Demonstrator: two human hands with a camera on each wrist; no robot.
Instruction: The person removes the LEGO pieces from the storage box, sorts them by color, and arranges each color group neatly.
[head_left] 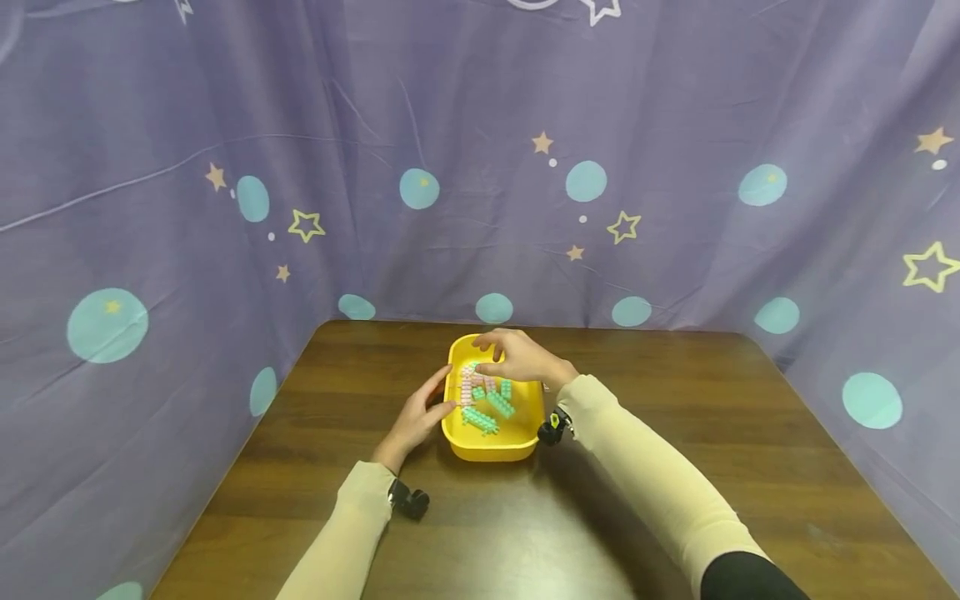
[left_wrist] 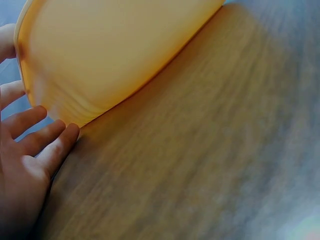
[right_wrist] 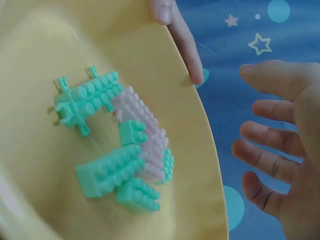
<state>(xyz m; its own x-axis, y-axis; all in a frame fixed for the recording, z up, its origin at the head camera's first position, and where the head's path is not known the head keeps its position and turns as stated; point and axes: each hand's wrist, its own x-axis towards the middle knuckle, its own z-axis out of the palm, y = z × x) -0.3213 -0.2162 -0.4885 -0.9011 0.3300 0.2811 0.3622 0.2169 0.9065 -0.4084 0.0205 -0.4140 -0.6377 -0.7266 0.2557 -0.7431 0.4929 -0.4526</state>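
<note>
A yellow plastic bin (head_left: 491, 454) stands on the table with mint-green building bricks (head_left: 480, 421) and pale pink building bricks (head_left: 467, 390) inside. In the right wrist view, the green bricks (right_wrist: 110, 170) lie around the pink ones (right_wrist: 137, 110); one long green brick has small pegs sticking out. My left hand (head_left: 414, 417) rests against the bin's left side, its fingers fairly straight and fingertips at the wall in the left wrist view. Above the bin's far part hovers my right hand (head_left: 521, 357), fingers loosely bent and thumb apart, with nothing between them.
The brown wooden table (head_left: 645, 517) spreads around the bin. Behind it and along both sides hangs a purple curtain (head_left: 480, 108) with stars and blue dots. Small black wrist cameras are strapped to both wrists, the right one (head_left: 553, 427) close to the bin's right side.
</note>
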